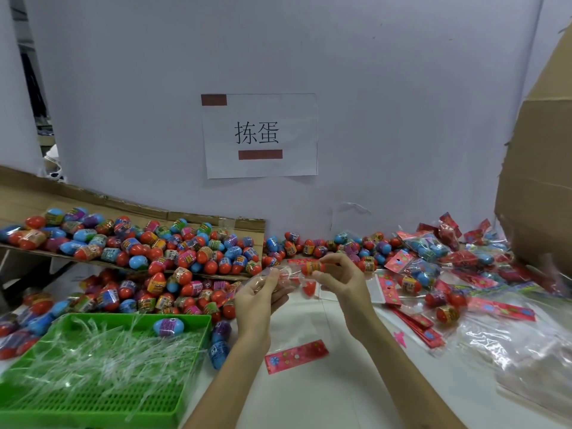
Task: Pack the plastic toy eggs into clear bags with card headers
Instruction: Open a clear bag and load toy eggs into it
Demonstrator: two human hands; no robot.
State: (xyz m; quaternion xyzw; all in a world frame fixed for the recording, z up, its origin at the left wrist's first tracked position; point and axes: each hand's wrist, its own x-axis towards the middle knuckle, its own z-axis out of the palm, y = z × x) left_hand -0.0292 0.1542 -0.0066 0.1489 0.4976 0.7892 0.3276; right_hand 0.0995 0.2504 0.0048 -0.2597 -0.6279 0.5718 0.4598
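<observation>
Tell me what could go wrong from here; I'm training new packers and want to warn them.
The right hand pinches an orange egg at the clear bag the left hand grips; it may slip and fall onto the table. The loose eggs heaped on the sloping cardboard could roll off if bumped.

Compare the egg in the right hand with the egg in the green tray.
Colour: the held egg is orange-red with a yellow band; the tray egg is blue with a purple band. State: the right hand pinches the held egg in mid-air; the tray egg lies loose on clear strips in the green tray. Both lie sideways.
</observation>
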